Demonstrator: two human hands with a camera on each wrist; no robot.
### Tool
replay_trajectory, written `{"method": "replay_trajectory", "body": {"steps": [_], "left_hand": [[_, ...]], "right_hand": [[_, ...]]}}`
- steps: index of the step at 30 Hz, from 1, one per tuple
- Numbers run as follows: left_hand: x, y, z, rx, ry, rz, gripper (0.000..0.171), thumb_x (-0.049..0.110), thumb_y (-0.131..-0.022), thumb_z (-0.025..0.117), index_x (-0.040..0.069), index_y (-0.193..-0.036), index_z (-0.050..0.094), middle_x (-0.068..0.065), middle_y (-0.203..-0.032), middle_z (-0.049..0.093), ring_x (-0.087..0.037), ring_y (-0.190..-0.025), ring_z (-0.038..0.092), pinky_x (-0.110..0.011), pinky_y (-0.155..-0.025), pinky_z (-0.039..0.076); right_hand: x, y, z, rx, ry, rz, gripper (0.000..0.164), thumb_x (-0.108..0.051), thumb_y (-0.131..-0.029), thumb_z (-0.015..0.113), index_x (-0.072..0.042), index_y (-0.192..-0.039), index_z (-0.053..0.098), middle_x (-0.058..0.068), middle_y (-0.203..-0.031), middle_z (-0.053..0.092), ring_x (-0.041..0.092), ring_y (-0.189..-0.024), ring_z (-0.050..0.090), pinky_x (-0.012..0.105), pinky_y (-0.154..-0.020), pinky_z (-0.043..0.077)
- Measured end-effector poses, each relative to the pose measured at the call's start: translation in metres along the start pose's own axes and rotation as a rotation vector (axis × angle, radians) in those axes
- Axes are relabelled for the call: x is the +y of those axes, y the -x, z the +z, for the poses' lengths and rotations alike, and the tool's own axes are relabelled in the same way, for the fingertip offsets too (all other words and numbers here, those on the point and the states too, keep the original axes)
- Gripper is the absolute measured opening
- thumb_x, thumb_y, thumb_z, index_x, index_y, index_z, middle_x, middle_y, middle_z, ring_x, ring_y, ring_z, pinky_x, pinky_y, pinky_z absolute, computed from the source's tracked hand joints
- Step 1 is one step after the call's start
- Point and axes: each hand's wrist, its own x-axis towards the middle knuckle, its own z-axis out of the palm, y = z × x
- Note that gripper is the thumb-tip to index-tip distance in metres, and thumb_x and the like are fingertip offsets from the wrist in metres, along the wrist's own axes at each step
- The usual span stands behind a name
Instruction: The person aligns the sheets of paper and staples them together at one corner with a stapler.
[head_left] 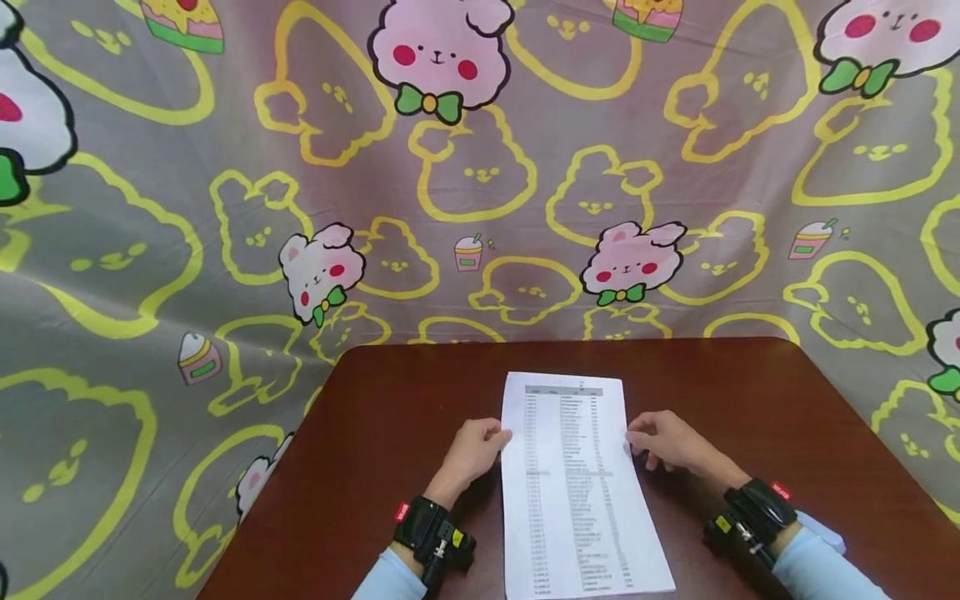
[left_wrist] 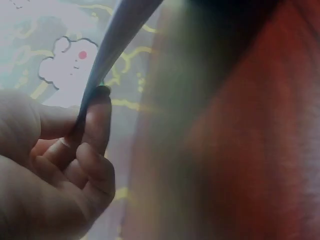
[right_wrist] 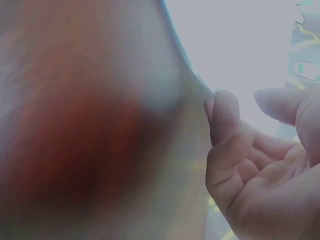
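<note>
A long white printed paper [head_left: 570, 483], with columns of small text and a grey band near its top, is in front of me over the brown table. My left hand [head_left: 474, 454] pinches its left edge between thumb and fingers. In the left wrist view the paper [left_wrist: 102, 62] appears nearly edge-on, running up from between the thumb and fingers of that hand [left_wrist: 65, 165]. At the opposite edge is my right hand [head_left: 667, 440], its fingers loosely bent. The right wrist view has the paper [right_wrist: 235, 45] by the index fingertip, with thumb and index finger of this hand [right_wrist: 260, 165] apart.
The brown tabletop [head_left: 405, 408] reaches back to a grey curtain [head_left: 525, 192] with cartoon bears and rabbits. A black camera band [head_left: 433, 537] is on the left wrist, another black band [head_left: 757, 517] on the right. A pale blue object [head_left: 821, 532] shows beside the right sleeve.
</note>
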Motion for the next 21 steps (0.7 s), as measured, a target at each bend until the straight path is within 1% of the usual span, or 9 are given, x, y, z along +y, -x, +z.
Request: {"method": "replay_trajectory", "body": {"steps": [3, 5, 7, 11, 14, 16, 19, 21], "left_hand": [[0.009, 0.000, -0.010, 0.023, 0.001, 0.054, 0.018, 0.026, -0.098, 0.059, 0.012, -0.101, 0.070, 0.003, -0.061, 0.042, -0.011, -0.053, 0.038, -0.024, -0.046, 0.027], [0.016, 0.000, -0.018, 0.047, -0.001, 0.090, 0.018, 0.026, -0.098, 0.059, 0.014, -0.104, 0.070, 0.003, -0.064, 0.045, -0.011, -0.054, 0.039, -0.023, -0.046, 0.028], [0.026, 0.000, -0.026, 0.074, 0.002, 0.123, 0.017, 0.027, -0.098, 0.059, 0.014, -0.103, 0.070, 0.002, -0.065, 0.047, -0.012, -0.055, 0.041, -0.023, -0.047, 0.029], [0.047, 0.002, -0.044, 0.130, 0.000, 0.167, 0.018, 0.029, -0.098, 0.060, 0.017, -0.104, 0.070, 0.001, -0.068, 0.057, -0.015, -0.058, 0.052, -0.024, -0.050, 0.036], [0.064, 0.004, -0.057, 0.168, 0.002, 0.198, 0.017, 0.029, -0.097, 0.061, 0.016, -0.105, 0.070, 0.000, -0.068, 0.062, -0.018, -0.056, 0.058, -0.025, -0.051, 0.039], [0.073, 0.007, -0.064, 0.186, 0.010, 0.220, 0.016, 0.027, -0.097, 0.062, 0.016, -0.105, 0.070, -0.002, -0.066, 0.062, -0.020, -0.054, 0.058, -0.025, -0.049, 0.038], [0.086, 0.011, -0.072, 0.210, 0.041, 0.262, 0.016, 0.026, -0.096, 0.062, 0.015, -0.105, 0.070, -0.003, -0.069, 0.064, -0.020, -0.055, 0.061, -0.023, -0.048, 0.038], [0.091, 0.014, -0.075, 0.222, 0.054, 0.292, 0.017, 0.026, -0.096, 0.063, 0.015, -0.106, 0.070, -0.003, -0.072, 0.066, -0.017, -0.058, 0.062, -0.022, -0.048, 0.038]], "right_hand": [[-0.004, -0.001, -0.009, 0.030, -0.068, -0.020, 0.039, -0.036, -0.092, 0.067, -0.009, -0.119, 0.061, 0.008, -0.089, 0.065, 0.022, -0.062, 0.062, 0.030, -0.054, 0.049], [-0.011, 0.000, -0.016, 0.047, -0.105, -0.047, 0.041, -0.040, -0.092, 0.066, -0.009, -0.119, 0.062, 0.009, -0.088, 0.065, 0.024, -0.062, 0.062, 0.030, -0.055, 0.050], [-0.020, 0.002, -0.024, 0.059, -0.145, -0.080, 0.039, -0.041, -0.092, 0.066, -0.010, -0.116, 0.064, 0.010, -0.085, 0.064, 0.026, -0.062, 0.062, 0.030, -0.055, 0.050], [-0.044, 0.010, -0.038, 0.099, -0.205, -0.166, 0.033, -0.040, -0.093, 0.065, -0.011, -0.109, 0.066, 0.013, -0.079, 0.063, 0.034, -0.061, 0.062, 0.031, -0.054, 0.051], [-0.063, 0.018, -0.048, 0.139, -0.215, -0.222, 0.031, -0.039, -0.094, 0.064, -0.012, -0.109, 0.065, 0.013, -0.076, 0.063, 0.037, -0.061, 0.061, 0.032, -0.053, 0.051], [-0.073, 0.023, -0.052, 0.170, -0.205, -0.255, 0.031, -0.038, -0.095, 0.063, -0.012, -0.110, 0.064, 0.013, -0.074, 0.063, 0.036, -0.061, 0.061, 0.031, -0.052, 0.051], [-0.086, 0.029, -0.057, 0.234, -0.190, -0.314, 0.031, -0.037, -0.096, 0.062, -0.010, -0.110, 0.064, 0.013, -0.076, 0.064, 0.034, -0.062, 0.062, 0.032, -0.054, 0.053], [-0.091, 0.032, -0.058, 0.285, -0.182, -0.366, 0.030, -0.035, -0.096, 0.062, -0.009, -0.111, 0.064, 0.012, -0.079, 0.065, 0.029, -0.061, 0.063, 0.032, -0.055, 0.054]]}}
